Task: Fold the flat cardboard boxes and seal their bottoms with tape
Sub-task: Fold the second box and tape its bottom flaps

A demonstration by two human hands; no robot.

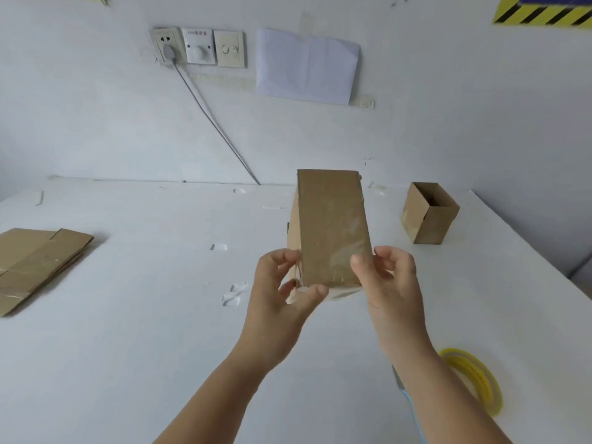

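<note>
I hold a small folded cardboard box up over the middle of the white table, with its shiny taped face turned toward me. My left hand grips its lower left corner, thumb under the bottom edge. My right hand pinches the lower right corner, thumb on the taped face. A stack of flat cardboard boxes lies at the table's left edge. A yellow tape roll lies on the table by my right forearm.
An assembled open box stands at the back right of the table. Bits of tape or paper litter the tabletop. A grey cable runs from a wall socket down to the table. The table's right edge runs close by the wall.
</note>
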